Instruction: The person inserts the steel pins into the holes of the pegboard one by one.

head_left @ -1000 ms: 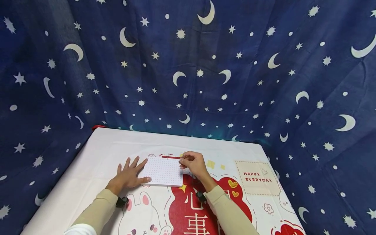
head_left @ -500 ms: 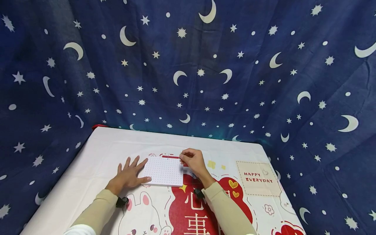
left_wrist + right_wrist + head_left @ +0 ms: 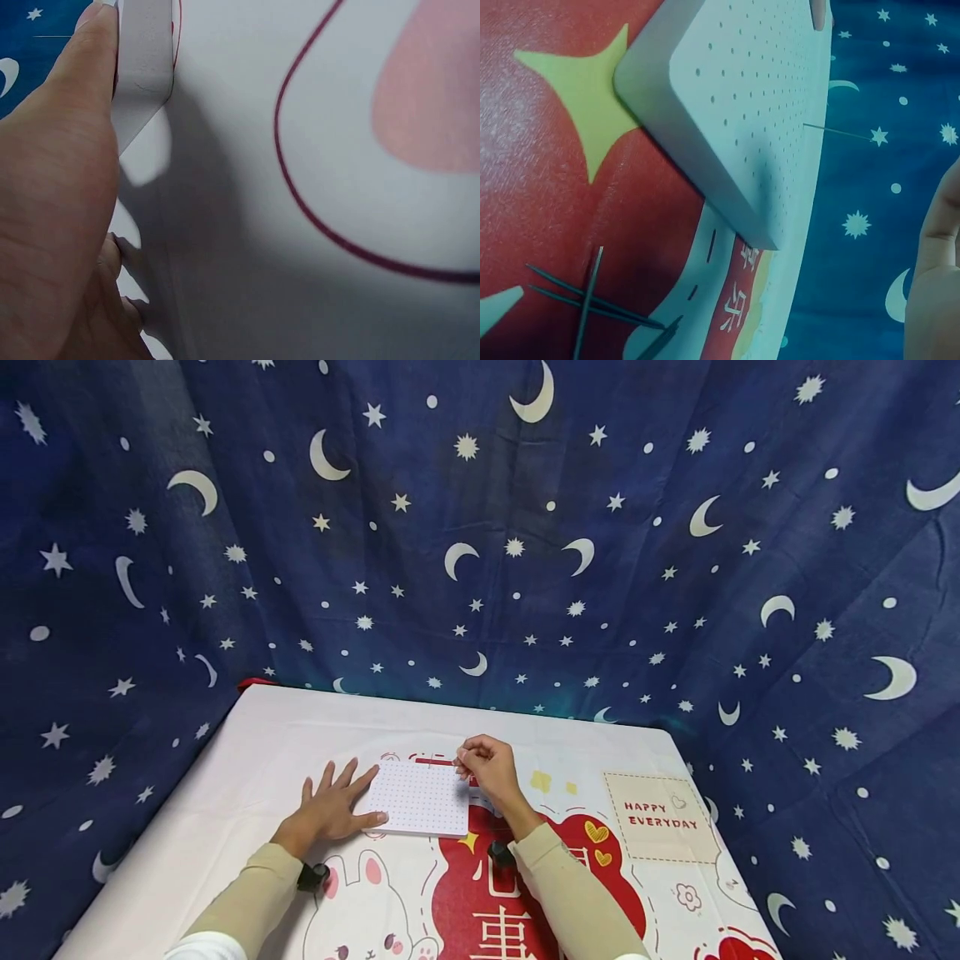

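A white board dotted with small holes lies flat on the tablecloth. My left hand is spread at its left side, the thumb on the near left corner and the index finger at the far left one; the left wrist view shows the thumb along the board's edge. Out of the far part of the board rises a thin metal pin. Over the far right corner, my right hand pinches a thin pin between thumb and fingertips, mostly hidden by the fingers.
Several thin pins lie crossed on the red print beside the board in the right wrist view. White tablecloth with a rabbit and red lettering covers the table. A dark blue star-and-moon curtain hangs along its back and sides.
My right hand has shifted slightly left and away from me, its wrist turning a little. My left hand and the board stay in place.
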A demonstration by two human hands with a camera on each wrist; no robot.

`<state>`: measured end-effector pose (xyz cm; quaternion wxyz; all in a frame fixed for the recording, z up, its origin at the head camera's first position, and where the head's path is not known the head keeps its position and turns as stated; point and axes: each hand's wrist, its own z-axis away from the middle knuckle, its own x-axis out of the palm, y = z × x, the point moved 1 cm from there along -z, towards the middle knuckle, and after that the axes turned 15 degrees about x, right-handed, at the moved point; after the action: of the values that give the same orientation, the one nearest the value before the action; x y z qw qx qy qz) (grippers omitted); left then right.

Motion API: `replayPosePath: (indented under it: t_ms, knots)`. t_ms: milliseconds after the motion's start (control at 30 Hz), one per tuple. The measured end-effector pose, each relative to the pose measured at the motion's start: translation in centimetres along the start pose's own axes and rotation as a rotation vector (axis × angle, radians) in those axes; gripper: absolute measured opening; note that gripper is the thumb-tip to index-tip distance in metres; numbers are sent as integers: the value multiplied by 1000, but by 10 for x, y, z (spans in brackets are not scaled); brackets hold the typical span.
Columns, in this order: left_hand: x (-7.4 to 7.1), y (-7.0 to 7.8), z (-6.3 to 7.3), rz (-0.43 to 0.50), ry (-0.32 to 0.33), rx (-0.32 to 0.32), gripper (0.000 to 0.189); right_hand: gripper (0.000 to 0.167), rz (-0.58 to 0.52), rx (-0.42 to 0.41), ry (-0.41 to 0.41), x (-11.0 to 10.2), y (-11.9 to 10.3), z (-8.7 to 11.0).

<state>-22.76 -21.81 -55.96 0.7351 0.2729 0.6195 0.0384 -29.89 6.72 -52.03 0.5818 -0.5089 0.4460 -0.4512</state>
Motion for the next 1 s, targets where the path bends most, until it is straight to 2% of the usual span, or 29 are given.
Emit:
replayPosePath:
  t_ms: [133,300,433,633,733,1000]
  knots:
    - [-6,9,2,-23,-25,-5,99,12,7,10,-7,0,-1,1]
    - [-4,7,0,-14,-30,-2,101,12,74,43,8,0,-2,1]
    - [-1,4,-2,20,-20,5,105,9,156,72,51,1,-1,-3]
    - [-1,3,-2,34,-13,9,106,9,294,30,123,4,1,-8]
    - [2,-2,-2,28,-21,-1,106,10,361,16,132,7,2,-11]
    - [-2,-4,2,26,9,27,103,7,378,67,113,16,12,-18]
